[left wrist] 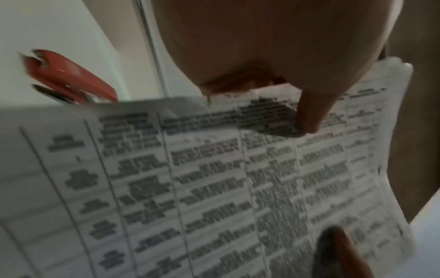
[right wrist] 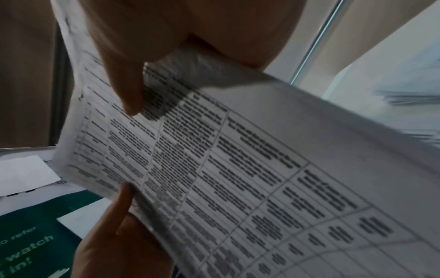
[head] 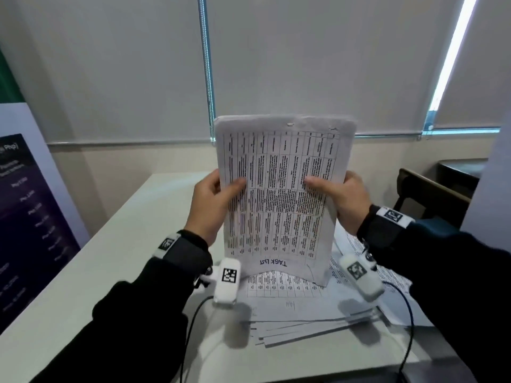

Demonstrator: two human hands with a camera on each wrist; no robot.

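While the stack of papers [head: 282, 200] stands upright on the table [head: 110, 244], both hands clamp it. Left hand [head: 213, 205] and right hand [head: 343, 200] pinch opposite edges.

Two hands [head: 213, 205] [head: 349, 203], one sheaf [head: 282, 194], one stapler [left wrist: 71, 77]

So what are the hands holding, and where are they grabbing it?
A stack of printed papers, stood upright. The left hand grips its left edge and the right hand its right edge, both about halfway up.

white table [head: 116, 244], pale roller blinds [head: 110, 64], dark chair [head: 431, 194] at right, daylight strip [head: 453, 51]
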